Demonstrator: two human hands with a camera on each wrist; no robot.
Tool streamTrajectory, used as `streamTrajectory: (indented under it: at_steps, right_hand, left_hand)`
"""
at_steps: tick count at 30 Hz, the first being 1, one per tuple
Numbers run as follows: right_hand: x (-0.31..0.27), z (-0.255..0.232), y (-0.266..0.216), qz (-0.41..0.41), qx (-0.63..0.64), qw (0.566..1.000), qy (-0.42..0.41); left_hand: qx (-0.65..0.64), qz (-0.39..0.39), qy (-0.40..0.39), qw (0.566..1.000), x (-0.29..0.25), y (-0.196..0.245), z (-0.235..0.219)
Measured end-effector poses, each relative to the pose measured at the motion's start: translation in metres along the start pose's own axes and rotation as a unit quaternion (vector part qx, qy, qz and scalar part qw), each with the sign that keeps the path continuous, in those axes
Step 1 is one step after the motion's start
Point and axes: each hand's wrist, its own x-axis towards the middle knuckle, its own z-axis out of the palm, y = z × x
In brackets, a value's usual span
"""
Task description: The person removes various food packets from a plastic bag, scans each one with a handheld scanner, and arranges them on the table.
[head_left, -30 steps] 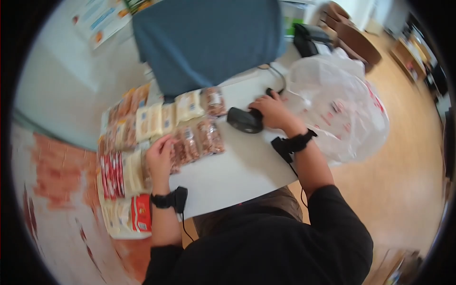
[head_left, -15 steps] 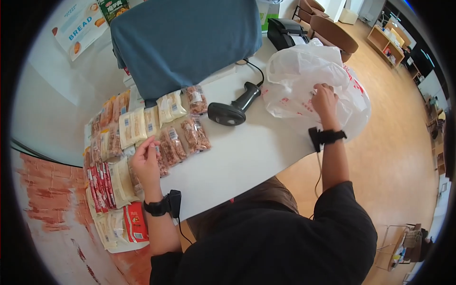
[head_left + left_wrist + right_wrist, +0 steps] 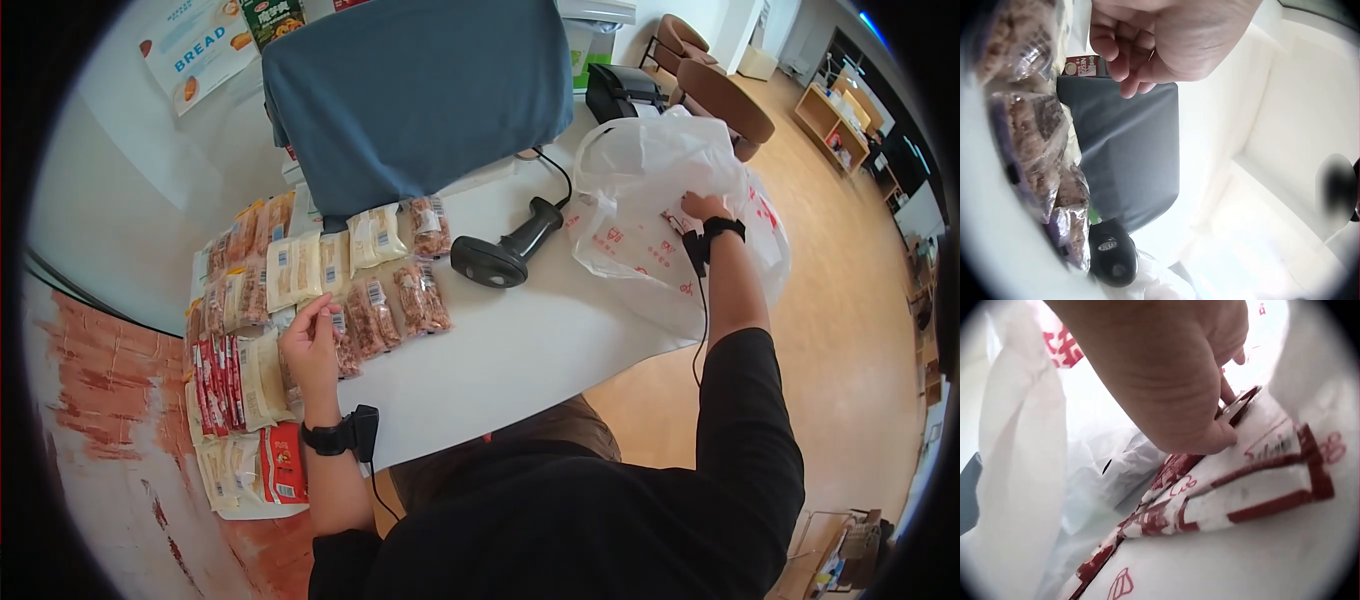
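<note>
Inside the white plastic bag (image 3: 630,255) my right hand (image 3: 706,205) reaches down. In the right wrist view its thumb and fingers pinch the edge of a red and white packet (image 3: 1172,472), and the bag's thin walls rise around it. My left hand (image 3: 312,345) hovers by the rows of packets with fingers loosely curled and nothing in them, as the left wrist view also shows. Clear packs of brown shredded food (image 3: 372,318) lie just right of it. A black barcode scanner (image 3: 490,262) rests on the white table (image 3: 500,350) between the hands.
Cream-coloured packs (image 3: 294,270), red sticks (image 3: 215,385) and a red packet (image 3: 283,465) cover the table's left side. A blue-grey cloth (image 3: 420,100) drapes a large object at the back. Beyond the bag stand a black printer (image 3: 620,95) and brown chairs (image 3: 725,95).
My right hand has left the scanner's handle, moved right and gone into the plastic bag. The scanner stays on the table. My left hand keeps about the same place over the packets.
</note>
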Motion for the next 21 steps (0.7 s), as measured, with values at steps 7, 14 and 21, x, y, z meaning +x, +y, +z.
streamTrajectory:
  at_steps: [7, 14, 21]
  right_hand:
    - [-0.104, -0.076, -0.054, -0.114, 0.079, 0.988, 0.061]
    - [-0.171, -0.156, -0.064, -0.233, 0.014, 0.971, 0.061]
    - [-0.265, -0.243, -0.162, -0.228, 0.401, 0.887, -0.006]
  left_hand:
    - [0.006, -0.017, -0.001, 1.0, -0.002, 0.004, 0.002]
    - [-0.015, -0.001, -0.01, 1.0, -0.008, 0.012, 0.005]
    - [0.017, -0.016, -0.065, 0.998, -0.013, 0.014, 0.012]
